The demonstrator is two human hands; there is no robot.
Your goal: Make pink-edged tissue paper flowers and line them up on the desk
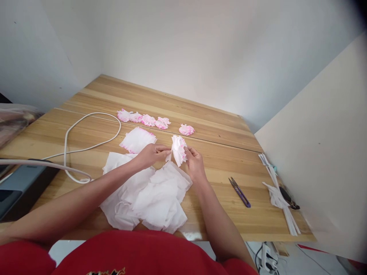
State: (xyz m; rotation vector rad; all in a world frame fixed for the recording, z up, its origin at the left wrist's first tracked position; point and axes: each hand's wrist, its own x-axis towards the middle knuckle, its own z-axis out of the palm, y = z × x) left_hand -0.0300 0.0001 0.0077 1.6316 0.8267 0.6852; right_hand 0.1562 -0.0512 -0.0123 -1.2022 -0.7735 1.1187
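L hand (152,154) pinches paper flower (178,150) at left edge, R hand (195,162), fingers curled, holds right edge, prob. to steady it, just past white sheets (160,194), prob. kept close for reach.

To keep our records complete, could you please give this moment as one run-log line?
left hand: holding pink-edged flower at left; right hand: on its right side; nearer body: white sheets; far right: purple-handled snips
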